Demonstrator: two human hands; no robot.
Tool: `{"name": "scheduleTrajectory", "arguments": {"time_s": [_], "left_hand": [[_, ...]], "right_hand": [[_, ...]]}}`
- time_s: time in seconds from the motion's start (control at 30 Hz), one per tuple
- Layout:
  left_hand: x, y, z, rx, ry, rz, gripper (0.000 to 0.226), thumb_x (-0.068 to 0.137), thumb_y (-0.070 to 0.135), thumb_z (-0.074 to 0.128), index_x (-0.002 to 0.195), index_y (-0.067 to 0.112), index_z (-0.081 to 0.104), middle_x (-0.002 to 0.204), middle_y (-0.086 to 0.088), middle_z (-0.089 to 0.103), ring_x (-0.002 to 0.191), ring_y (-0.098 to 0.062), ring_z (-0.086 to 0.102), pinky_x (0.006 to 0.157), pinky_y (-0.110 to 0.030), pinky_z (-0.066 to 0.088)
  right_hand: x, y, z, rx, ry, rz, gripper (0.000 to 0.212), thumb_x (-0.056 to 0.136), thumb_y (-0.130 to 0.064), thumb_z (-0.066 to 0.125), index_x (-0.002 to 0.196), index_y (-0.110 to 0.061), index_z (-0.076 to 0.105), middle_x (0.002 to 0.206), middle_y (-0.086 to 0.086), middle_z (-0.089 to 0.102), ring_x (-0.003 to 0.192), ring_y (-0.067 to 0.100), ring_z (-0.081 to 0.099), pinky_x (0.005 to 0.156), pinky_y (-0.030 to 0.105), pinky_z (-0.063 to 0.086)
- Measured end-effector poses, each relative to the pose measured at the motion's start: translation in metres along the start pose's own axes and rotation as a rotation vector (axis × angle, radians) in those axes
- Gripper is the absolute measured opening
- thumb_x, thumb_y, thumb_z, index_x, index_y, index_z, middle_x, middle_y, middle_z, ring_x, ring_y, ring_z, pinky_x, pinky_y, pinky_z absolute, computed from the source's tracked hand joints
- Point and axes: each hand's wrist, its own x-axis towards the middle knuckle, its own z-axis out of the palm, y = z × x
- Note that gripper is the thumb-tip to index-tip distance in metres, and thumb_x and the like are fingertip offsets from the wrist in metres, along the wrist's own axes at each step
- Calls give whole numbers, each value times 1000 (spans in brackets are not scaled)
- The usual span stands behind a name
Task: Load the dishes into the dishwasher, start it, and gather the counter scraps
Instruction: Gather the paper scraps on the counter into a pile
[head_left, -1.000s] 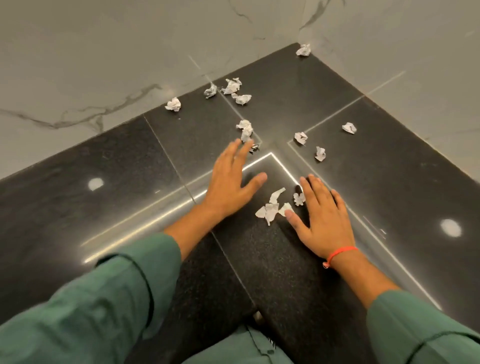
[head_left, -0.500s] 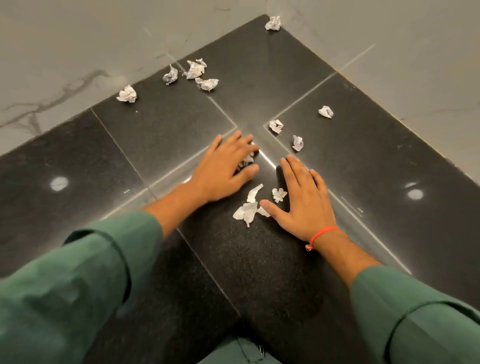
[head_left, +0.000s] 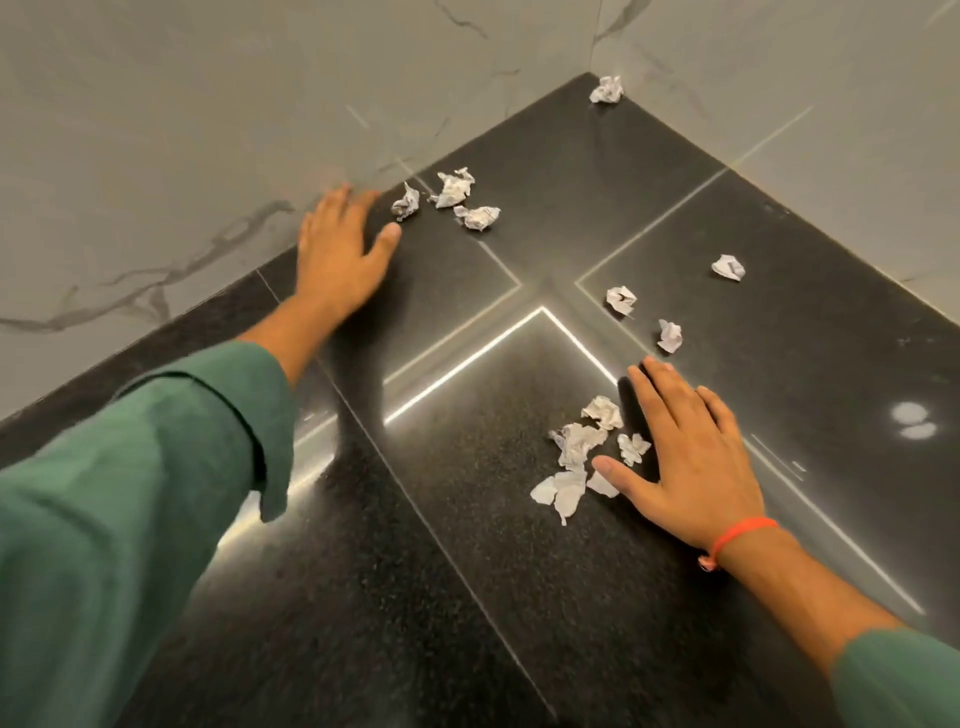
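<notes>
White crumpled paper scraps (head_left: 581, 453) lie scattered on the black speckled worktop (head_left: 467, 597). A small heap, some pieces flattened and torn, sits against the right hand (head_left: 688, 457), whose fingers lie flat and released. The left hand (head_left: 340, 249), fingers straight and holding nothing, rests by the marble wall (head_left: 182, 130), just beside three more wads (head_left: 452, 189).

A polished black speckled stone table (head_left: 519, 597) filled the frame, cut by pale seams that crossed near its centre. Grey marble-veined wall panels (head_left: 182, 130) rose behind it from nine to two o'clock, meeting in a corner at one o'clock. Two round ceiling-light reflections (head_left: 912, 421) glared at three o'clock.
</notes>
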Motion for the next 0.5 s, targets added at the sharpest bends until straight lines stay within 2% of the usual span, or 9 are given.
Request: {"name": "scheduleTrajectory", "arguments": {"time_s": [0.1,0.23,0.37,0.43,0.5], "left_hand": [[4,-12,8,69,-77,25,67,97,62,35,153,24,38,161,-12,32,148,-30,29,121,-52,16],[-20,18,29,45,-85,151,67,98,63,30,153,25,38,159,-9,37,149,-25,29,121,-50,16],[-70,82,36,-191,-120,429,59,100,49,41,151,18,41,157,-7,41,146,-21,36,119,-44,25],[-105,113,43,-275,-218,596,57,102,45,43,153,19,39,161,-4,35,148,-18,33,121,-41,24],[-118,133,47,-347,-252,679,54,103,41,45,153,21,40,163,-1,31,150,-16,28,123,-37,20]], "right_hand": [[3,1,-2,4,-5,0,96,85,-84,27,160,-24,18,168,-3,13,154,14,14,124,45,12],[6,1,-2,13,-5,-3,96,85,-84,29,160,-25,19,168,-4,14,154,13,14,124,45,13],[6,1,-4,12,-5,-6,96,85,-83,31,160,-25,19,168,-3,14,154,13,14,124,45,14],[6,1,-5,10,-8,-2,96,85,-84,31,160,-25,19,168,-3,14,154,13,14,123,46,16],[7,0,-5,4,-17,-2,97,85,-85,29,160,-25,19,168,-3,13,154,13,14,123,47,17]]}}
